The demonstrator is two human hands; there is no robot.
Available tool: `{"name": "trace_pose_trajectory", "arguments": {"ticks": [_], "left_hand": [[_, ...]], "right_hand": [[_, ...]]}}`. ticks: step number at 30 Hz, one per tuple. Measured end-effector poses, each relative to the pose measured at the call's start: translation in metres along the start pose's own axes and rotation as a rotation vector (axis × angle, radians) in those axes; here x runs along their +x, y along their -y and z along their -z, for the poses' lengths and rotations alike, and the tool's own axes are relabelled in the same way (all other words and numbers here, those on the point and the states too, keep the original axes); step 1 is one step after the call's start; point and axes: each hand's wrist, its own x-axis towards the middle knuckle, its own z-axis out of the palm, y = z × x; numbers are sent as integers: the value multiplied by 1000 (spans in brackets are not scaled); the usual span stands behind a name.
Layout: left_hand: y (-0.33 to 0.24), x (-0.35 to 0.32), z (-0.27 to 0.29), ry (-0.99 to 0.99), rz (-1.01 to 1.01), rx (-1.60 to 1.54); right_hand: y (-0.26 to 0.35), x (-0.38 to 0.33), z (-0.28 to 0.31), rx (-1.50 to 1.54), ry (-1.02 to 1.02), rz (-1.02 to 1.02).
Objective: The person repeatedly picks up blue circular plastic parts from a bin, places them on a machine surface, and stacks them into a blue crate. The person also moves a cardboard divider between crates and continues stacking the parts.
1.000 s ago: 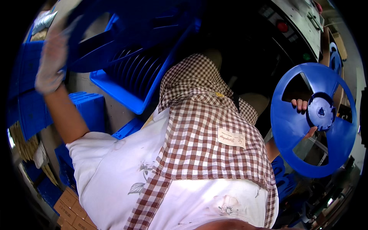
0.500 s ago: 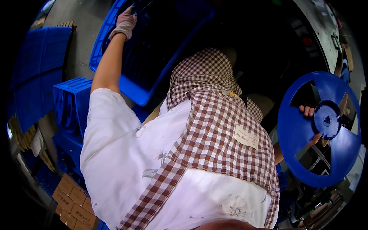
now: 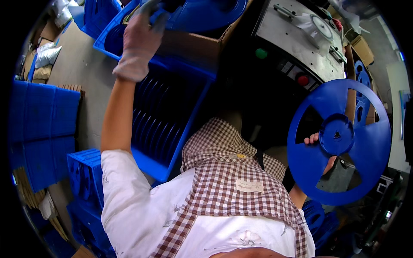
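Note:
My right hand (image 3: 320,148) grips a big blue plastic reel disc (image 3: 337,122), its fingers closed near the round hub. The disc has three wide openings and is held up at the right. My gloved left hand (image 3: 138,45) reaches to the top left, fingers stretched and apart, somewhat blurred. It is close to a blue reel part (image 3: 202,15) lying over a cardboard box (image 3: 189,45); whether they touch I cannot tell. Below that wrist, a blue crate (image 3: 161,172) holds a row of upright blue discs (image 3: 157,127).
A machine with a pale metal top (image 3: 284,30) stands at the upper right, with a green button (image 3: 261,53) and a red button (image 3: 303,80) on its front. Stacked blue crates (image 3: 43,112) are on the left. More blue reels (image 3: 362,99) sit in a box behind the disc.
My left hand has gone from the blue crate's edge to beside the reel part over the cardboard box. The view has shifted; my right hand still holds the disc, now turned more face-on.

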Motion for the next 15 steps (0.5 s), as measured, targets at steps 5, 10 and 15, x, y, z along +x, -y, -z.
{"name": "trace_pose_trajectory", "arguments": {"ticks": [5,10,15], "left_hand": [[19,76,-64,353,-72,618],[71,121,-79,789,-114,923],[31,106,-71,755,256,576]], "right_hand": [[12,-4,-16,-10,4,34],[27,-26,-1,-64,-128,125],[23,-43,0,-344,-358,135]]}}
